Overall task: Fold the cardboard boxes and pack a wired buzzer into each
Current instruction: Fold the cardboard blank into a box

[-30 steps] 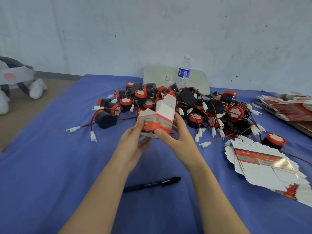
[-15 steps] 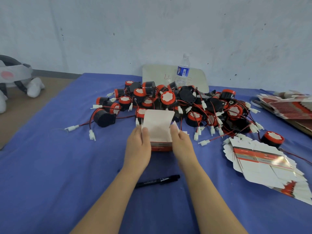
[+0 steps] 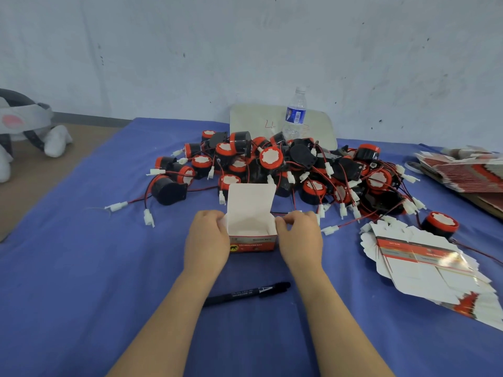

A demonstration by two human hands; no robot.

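One box (image 3: 251,223) up, lid open, empty — L hand (image 3: 208,240) & R hand (image 3: 298,240) pinch its side flaps; buzzers (image 3: 272,159) & flat stack (image 3: 422,262) left to do.

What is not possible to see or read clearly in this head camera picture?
Head view: the print on the red-and-white cardboard box is too small and blurred to read.
Its side flaps are mostly covered by the left hand and right hand.
The red writing on the pale board is partly hidden by the clear plastic water bottle.
The stack of flat red-and-white box blanks is cut off by the right edge.
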